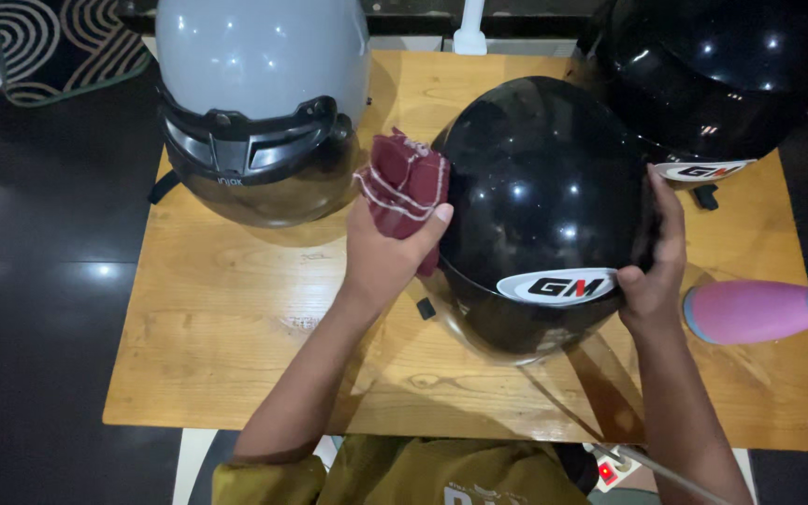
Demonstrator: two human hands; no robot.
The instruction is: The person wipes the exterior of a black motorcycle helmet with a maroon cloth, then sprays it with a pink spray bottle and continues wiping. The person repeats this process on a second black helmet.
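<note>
A shiny black round helmet [540,201] sits in the middle of the brown wooden table [226,318], a bit to the right. It has a white oval sticker low on its near side.

The left hand [390,248] is closed around a dark red cloth with white stitching [406,182]. The thumb presses the cloth from the right and the fingers wrap it from the other side. The cloth is bunched up and touches the left side of the black helmet.

The right hand [656,266] is open and lies flat on the right side of the same helmet. Its fingers point to the far side and its thumb rests near the white sticker. It grips nothing, it just presses on the helmet's shell.

A grey round helmet with a dark see-through visor [259,103] stands at the far left of the table, just beside the cloth. A second shiny black helmet [717,79] stands at the far right, very close behind the first black one.

A pink smooth bottle-shaped thing with a blue end [759,310] lies at the right edge of the table, near the right hand but not touching it.

The floor [39,281] around the table is dark and shiny. A rug with curved stripes [58,42] lies at the far left
</note>
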